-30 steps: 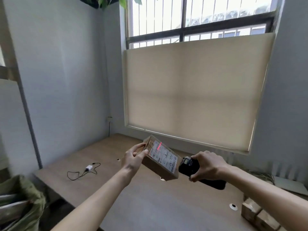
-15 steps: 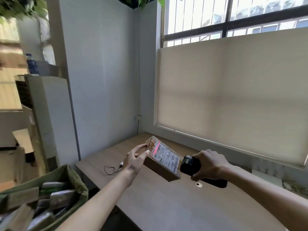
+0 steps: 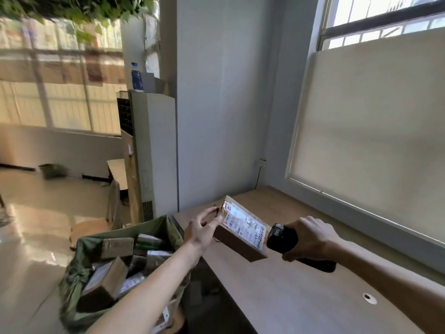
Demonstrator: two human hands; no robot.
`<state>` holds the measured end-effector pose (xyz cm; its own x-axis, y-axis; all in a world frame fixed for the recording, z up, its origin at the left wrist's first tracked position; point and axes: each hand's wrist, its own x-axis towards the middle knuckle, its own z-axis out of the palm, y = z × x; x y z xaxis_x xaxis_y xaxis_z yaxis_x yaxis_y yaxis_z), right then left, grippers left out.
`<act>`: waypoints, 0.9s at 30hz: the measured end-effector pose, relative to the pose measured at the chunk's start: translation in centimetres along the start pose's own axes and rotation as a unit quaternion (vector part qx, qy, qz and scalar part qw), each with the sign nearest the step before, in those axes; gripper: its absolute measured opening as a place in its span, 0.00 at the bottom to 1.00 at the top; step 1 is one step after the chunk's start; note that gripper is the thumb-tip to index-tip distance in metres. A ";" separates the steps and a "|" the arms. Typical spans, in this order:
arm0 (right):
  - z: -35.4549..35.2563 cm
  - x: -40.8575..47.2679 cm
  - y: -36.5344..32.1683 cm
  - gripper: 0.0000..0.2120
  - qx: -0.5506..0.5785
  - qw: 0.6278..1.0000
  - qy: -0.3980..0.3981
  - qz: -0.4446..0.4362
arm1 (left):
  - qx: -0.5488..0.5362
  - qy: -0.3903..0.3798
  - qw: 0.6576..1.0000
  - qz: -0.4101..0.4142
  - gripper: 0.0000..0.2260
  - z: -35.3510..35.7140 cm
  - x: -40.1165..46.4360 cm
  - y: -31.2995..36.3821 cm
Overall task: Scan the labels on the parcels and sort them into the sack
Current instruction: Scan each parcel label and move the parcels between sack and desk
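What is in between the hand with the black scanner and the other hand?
The head view shows the cardboard parcel, label up, between them. The left hand grips its far end; the scanner in the right hand is beside its near end.

Cardboard parcel [image 3: 240, 233], matt wood table [image 3: 301, 292]

Sack [image 3: 154, 227] mouth open left of desk [image 3: 301, 297], packed w/ parcels [image 3: 106, 283]; desk top bare nearby.

Your parcel [image 3: 240, 231] is over the table [image 3: 289, 297], scanner [image 3: 284, 239] just right of it; sack [image 3: 79, 266] of parcels sits left of the table.
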<state>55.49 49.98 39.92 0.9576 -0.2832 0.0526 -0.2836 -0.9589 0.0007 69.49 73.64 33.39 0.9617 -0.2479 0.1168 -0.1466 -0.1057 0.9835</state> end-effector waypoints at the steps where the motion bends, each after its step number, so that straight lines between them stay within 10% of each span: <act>1: 0.5 1.6 -1.1 0.28 0.008 1.000 -0.003 -0.006 | 0.000 0.006 1.000 -0.004 0.14 -1.2 0.9 -0.6; 14: 12.3 26.3 -21.9 0.15 0.397 0.890 -0.208 -0.082 | -0.114 0.159 0.966 -0.170 0.22 -20.0 15.8 -13.2; 20: 20.2 32.4 -30.1 0.28 0.418 0.864 -0.262 -0.099 | -0.047 0.157 0.942 -0.293 0.29 -26.7 16.9 -22.2; 27: 28.4 33.8 -33.7 0.19 0.359 0.881 -0.298 -0.079 | 0.031 0.064 0.921 -0.382 0.35 -29.3 17.5 -30.7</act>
<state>98.87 72.28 13.35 0.8993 0.1023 -0.4252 -0.2442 -0.6890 -0.6823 97.65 100.74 9.28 0.8084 0.0364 -0.5875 0.5756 -0.2581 0.7759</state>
